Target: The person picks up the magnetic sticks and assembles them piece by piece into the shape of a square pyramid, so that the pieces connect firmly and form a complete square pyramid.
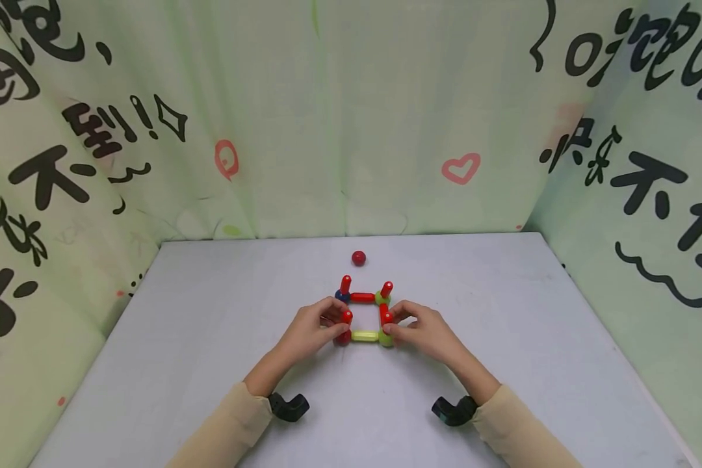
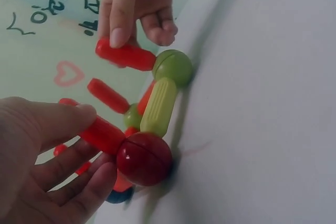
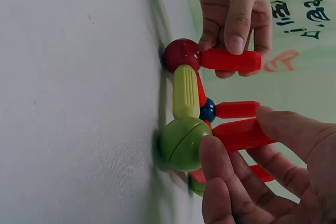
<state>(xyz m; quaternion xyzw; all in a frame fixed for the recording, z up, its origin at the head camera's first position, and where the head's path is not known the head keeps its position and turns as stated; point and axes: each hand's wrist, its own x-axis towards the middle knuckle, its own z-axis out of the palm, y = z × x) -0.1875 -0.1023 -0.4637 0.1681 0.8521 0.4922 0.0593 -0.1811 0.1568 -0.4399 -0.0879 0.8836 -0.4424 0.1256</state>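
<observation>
A square frame of toy rods and balls rests on the white table. My left hand (image 1: 311,330) pinches an upright red rod (image 2: 102,134) on the dark red ball (image 2: 145,159) at the near left corner. At the near right corner, my right hand (image 1: 426,333) holds another upright red rod (image 3: 242,134), its fingertips against the green ball (image 3: 181,144). A yellow-green rod (image 1: 365,336) joins these two balls. Behind them, a blue ball (image 1: 342,297) and a second green ball (image 1: 381,298) each carry an upright red rod, linked by a red rod (image 1: 363,298).
A loose red ball (image 1: 359,258) lies behind the frame, close to the far edge of the white table (image 1: 240,279). Printed curtains (image 1: 339,130) hang around the table's back and sides. Black wrist mounts (image 1: 289,407) sit at both cuffs.
</observation>
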